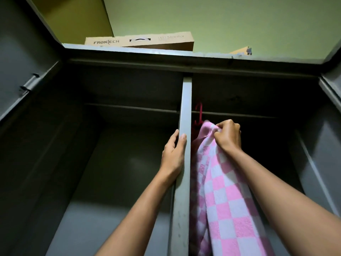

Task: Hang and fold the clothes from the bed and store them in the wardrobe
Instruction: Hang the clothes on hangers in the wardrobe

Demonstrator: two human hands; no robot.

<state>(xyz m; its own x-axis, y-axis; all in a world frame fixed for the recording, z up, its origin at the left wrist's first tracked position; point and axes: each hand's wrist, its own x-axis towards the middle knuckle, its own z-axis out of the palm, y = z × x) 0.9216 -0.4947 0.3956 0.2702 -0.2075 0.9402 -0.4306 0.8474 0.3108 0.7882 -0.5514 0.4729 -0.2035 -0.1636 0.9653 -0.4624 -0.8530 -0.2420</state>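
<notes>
Wardrobe (129,51) open, both doors swung out, inside dark.
Left hand (173,156) grips centre post (186,100), fingers (174,134) curled round its left edge, thumb on front face.
Right hand (228,135) in right compartment, fingers pinching top edge of pink-white checked towel (227,209).
Towel hangs down just right of post, top bunched at red hanger (199,113).
Hanger hooked on rail (239,114), close to post.
Post blocks view of towel's left side.
Cardboard box (140,41) on wardrobe top, second box corner further right.
</notes>
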